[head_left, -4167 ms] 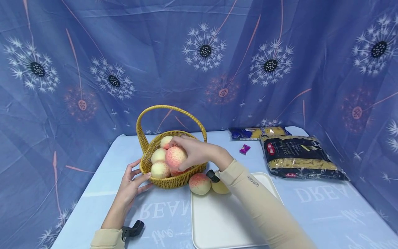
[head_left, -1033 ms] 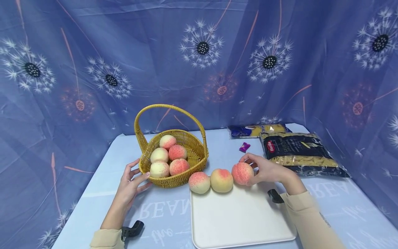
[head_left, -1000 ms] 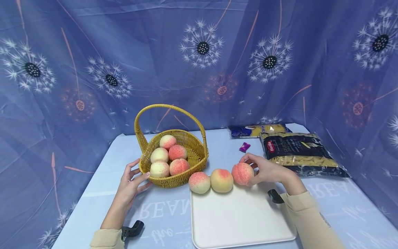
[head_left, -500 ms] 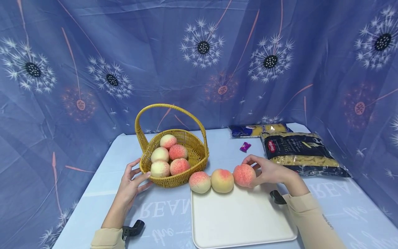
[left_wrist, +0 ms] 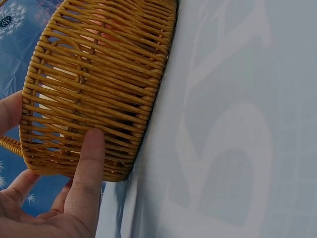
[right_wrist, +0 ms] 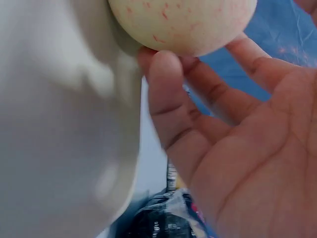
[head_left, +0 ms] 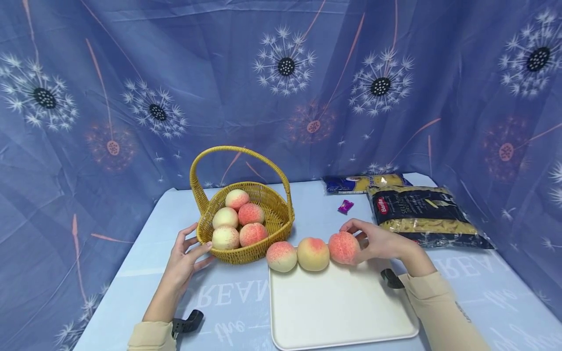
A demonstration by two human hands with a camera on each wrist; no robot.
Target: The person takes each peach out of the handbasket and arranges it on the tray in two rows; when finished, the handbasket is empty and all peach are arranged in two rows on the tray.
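My left hand (head_left: 186,256) holds the yellow wicker basket (head_left: 246,255) at its left side, thumb at the rim. In the left wrist view a fingertip presses the woven wall. Several peaches sit in the basket, mostly to its left, among them a pale peach (head_left: 225,218) and a redder peach (head_left: 253,235). At the far edge of the white tray (head_left: 342,312) stand a pink-topped peach (head_left: 281,257) and a yellowish peach (head_left: 313,254). Right of them my right hand (head_left: 377,241) holds a pink peach (head_left: 344,247) at its right side, fingers curled about it.
Behind my right hand lie a black pasta bag (head_left: 421,209), a blue-and-yellow pasta pack (head_left: 360,184) and a small purple wrapped candy (head_left: 345,206). A blue dandelion-print curtain (head_left: 307,87) rises behind the light blue tablecloth (head_left: 228,312).
Since the earliest frame, my right hand has carried a peach from the basket to the tray's far edge. Over the last second it has shifted slightly right. My left hand stays on the basket.
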